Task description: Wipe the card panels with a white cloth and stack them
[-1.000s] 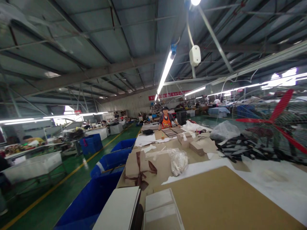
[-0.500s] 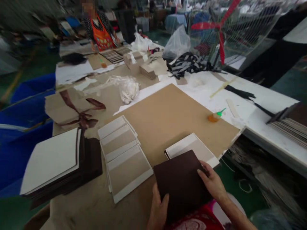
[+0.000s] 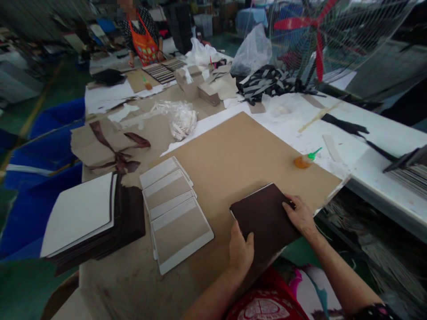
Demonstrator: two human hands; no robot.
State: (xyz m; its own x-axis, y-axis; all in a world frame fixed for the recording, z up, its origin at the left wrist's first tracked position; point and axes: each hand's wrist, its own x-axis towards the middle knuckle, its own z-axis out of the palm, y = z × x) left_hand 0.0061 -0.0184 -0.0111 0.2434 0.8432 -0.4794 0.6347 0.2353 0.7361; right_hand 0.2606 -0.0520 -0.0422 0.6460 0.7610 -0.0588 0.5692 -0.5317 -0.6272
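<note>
A flat dark brown board (image 3: 265,222) lies over a white-edged panel at the table's near edge, covering nearly all of it. My left hand (image 3: 240,249) grips the board's left edge, thumb on top. On the opposite edge, my right hand (image 3: 300,214) has its thumb on top and its fingers curled around the side. Left of my hands, several overlapping beige panels with white borders (image 3: 182,231) are fanned out. Farther left stands a stack of dark brown boards (image 3: 130,213) with a white sheet (image 3: 80,209) on top.
Brown cardboard (image 3: 243,151) covers the table; on it stands a green-capped bottle of amber liquid (image 3: 303,161). Brown ribbon (image 3: 122,162), a clear plastic bag (image 3: 183,122) and black-grey strips (image 3: 267,84) lie beyond. A red-bladed fan (image 3: 316,26) stands behind. A person in an orange apron (image 3: 144,42) works opposite.
Both hands have moved the brown board forward, away from my body, onto the white-edged panel, which is now almost hidden. The view has shifted slightly.
</note>
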